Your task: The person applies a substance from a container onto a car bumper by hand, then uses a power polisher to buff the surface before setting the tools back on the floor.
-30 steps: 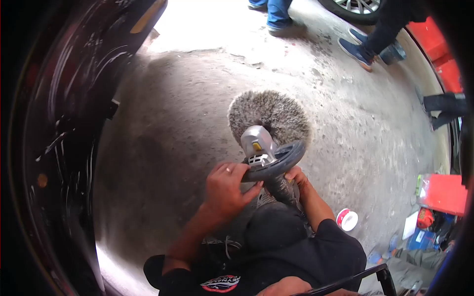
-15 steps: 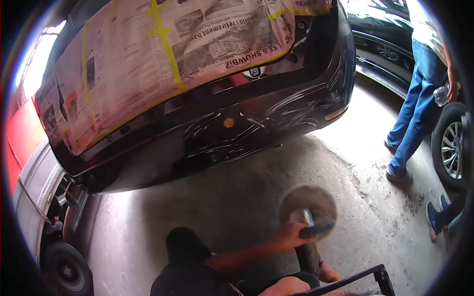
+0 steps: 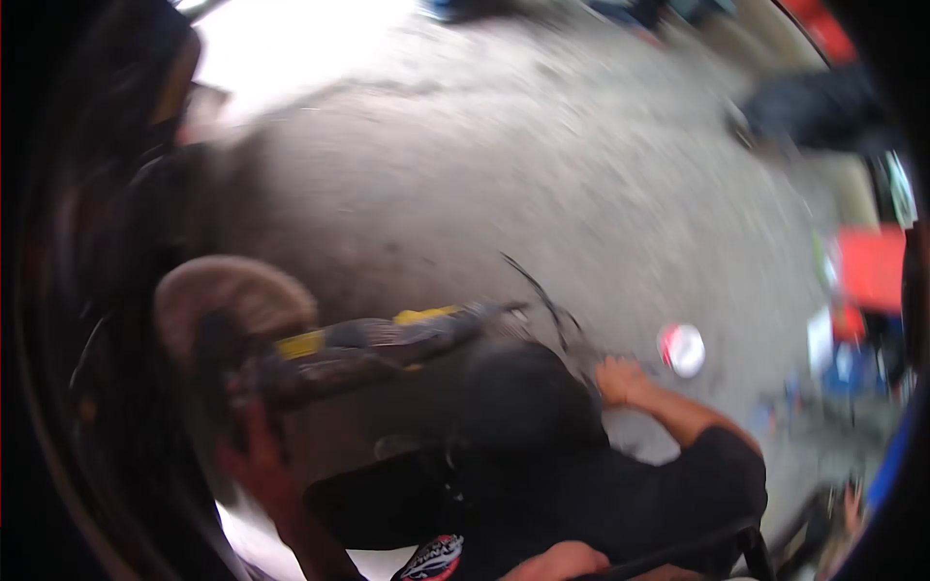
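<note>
A polisher (image 3: pixel 387 339) with a dark body and yellow patches lies crosswise in front of me, over my dark-clothed leg. Its round, pale woolly pad (image 3: pixel 232 290) faces up at the left, close to the dark car body (image 3: pixel 107 242). My left hand (image 3: pixel 257 450) is at the head end of the polisher and seems wrapped round it; blur hides the fingertips. Out to the right, past the tool's back end, my right hand (image 3: pixel 620 380) is closed. A black power cord (image 3: pixel 547 300) runs down to its fingers.
A round red-and-white container (image 3: pixel 682 350) stands on the concrete floor (image 3: pixel 484 165) beyond my right hand. At the right edge are a red box-like object (image 3: pixel 872 266) and blurred blue things. A person's dark-clothed leg (image 3: pixel 819 108) shows at upper right.
My view has swung right, so the newspaper-masked car rear has left it. The polisher has turned sideways, pad to the left. My right hand has moved away to the cord.
</note>
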{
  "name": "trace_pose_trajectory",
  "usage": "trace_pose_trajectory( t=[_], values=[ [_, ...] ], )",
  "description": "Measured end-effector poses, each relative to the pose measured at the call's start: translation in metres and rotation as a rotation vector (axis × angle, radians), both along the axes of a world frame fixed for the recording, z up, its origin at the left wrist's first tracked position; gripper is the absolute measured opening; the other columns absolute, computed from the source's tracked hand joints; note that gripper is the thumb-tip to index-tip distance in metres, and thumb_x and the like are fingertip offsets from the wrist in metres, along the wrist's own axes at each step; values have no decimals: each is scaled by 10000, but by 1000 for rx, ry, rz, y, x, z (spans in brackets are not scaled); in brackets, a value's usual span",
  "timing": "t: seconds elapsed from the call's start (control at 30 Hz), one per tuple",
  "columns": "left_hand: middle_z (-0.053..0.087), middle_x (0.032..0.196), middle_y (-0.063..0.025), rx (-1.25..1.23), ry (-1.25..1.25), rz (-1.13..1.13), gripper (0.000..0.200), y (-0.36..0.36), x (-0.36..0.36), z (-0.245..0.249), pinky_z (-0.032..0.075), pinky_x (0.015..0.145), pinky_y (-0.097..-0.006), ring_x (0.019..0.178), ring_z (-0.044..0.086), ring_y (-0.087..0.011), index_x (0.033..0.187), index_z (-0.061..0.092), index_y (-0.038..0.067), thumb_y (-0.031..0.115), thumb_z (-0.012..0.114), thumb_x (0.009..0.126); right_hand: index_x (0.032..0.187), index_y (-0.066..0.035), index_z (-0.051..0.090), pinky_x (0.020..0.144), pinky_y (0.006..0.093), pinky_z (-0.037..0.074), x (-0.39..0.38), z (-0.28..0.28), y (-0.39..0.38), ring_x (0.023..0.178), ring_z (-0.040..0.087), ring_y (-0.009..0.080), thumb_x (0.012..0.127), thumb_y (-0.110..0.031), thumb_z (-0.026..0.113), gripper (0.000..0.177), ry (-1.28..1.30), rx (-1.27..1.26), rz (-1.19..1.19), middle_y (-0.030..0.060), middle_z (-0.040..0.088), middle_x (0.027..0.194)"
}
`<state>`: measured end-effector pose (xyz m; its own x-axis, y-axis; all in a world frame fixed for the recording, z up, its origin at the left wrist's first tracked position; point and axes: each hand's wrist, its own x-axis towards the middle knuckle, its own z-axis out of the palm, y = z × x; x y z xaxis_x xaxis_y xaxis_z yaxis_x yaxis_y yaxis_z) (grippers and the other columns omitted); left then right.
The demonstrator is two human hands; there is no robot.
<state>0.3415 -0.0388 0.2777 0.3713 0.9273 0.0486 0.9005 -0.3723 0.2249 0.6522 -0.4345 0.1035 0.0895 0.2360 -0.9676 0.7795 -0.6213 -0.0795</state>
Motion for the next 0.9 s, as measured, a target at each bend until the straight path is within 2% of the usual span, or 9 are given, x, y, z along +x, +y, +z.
trace_pose_trajectory(
  t=[0.13, 0.2, 0.37, 0.43, 0.5, 0.63, 0.7, 0.83, 0.9],
  values=[
    [579, 1056, -112, -131, -349, 167, 462, 6, 44, 11, 446, 600, -256, 707, 524, -142, 1326, 601, 63, 200, 662, 889, 925, -25, 714, 609, 409, 559, -68, -97, -154, 662, 693, 266, 867, -464, 637, 449, 378, -94, -166, 115, 660, 680],
    [620, 1012, -47, -289, -693, 209, 584, -4, 39, 25, 408, 677, -291, 771, 489, -121, 1322, 572, 40, 418, 689, 891, 926, -37, 725, 609, 396, 552, -106, -91, -181, 675, 691, 247, 905, -509, 570, 498, 433, -49, -565, 110, 672, 712],
    [621, 1025, -51, -338, -632, 77, 603, 28, 8, -5, 409, 690, -297, 774, 492, -122, 1327, 565, 30, 435, 677, 895, 1057, -8, 666, 770, 421, 526, -124, -74, -86, 781, 687, 282, 953, -648, 412, 696, 42, 344, -1528, 142, 691, 976],
    [621, 1032, -52, -336, -631, 49, 612, 23, -6, -20, 410, 696, -300, 776, 493, -122, 1329, 561, 25, 444, 672, 897, 978, 5, 656, 779, 452, 501, -104, -105, -56, 888, 677, 289, 942, -671, 417, 718, 92, 397, -1312, 181, 691, 924],
    [622, 1038, -54, -328, -624, 35, 622, 40, -27, -34, 411, 703, -303, 778, 494, -122, 1331, 557, 20, 453, 666, 898, 868, -46, 617, 653, 411, 499, -84, -113, -24, 635, 612, 227, 907, -625, 554, 584, 54, 553, -1407, 76, 605, 663],
    [623, 1051, -57, -311, -578, -4, 642, 66, -75, -65, 412, 716, -309, 781, 497, -123, 1336, 549, 9, 470, 655, 902, 1108, -32, 521, 877, 492, 473, -45, -116, 10, 1130, 554, 392, 812, -364, 715, 485, -654, 762, -942, 198, 556, 1188],
    [624, 1058, -59, -333, -525, -19, 652, 87, -110, -75, 413, 722, -311, 783, 499, -123, 1338, 545, 4, 479, 649, 904, 1270, -47, 459, 868, 516, 482, -23, -123, 10, 1128, 531, 413, 808, -366, 729, 623, -750, 697, -753, 209, 503, 1188],
    [624, 1068, -62, -368, -458, -35, 668, 131, -142, -88, 414, 732, -316, 785, 501, -124, 1341, 539, -4, 492, 641, 906, 1327, -49, 439, 906, 531, 475, -7, -131, -6, 1139, 525, 416, 821, -343, 721, 650, -628, 598, -846, 213, 500, 1208],
    [604, 1002, -44, -459, -461, 415, 684, 100, -98, -67, 427, 791, -327, 810, 500, -124, 1431, 469, 15, 522, 485, 971, 1397, -93, 414, 924, 533, 472, -12, -141, -14, 1160, 520, 420, 835, -330, 708, 677, -429, 440, -738, 217, 493, 1227]
  ],
)
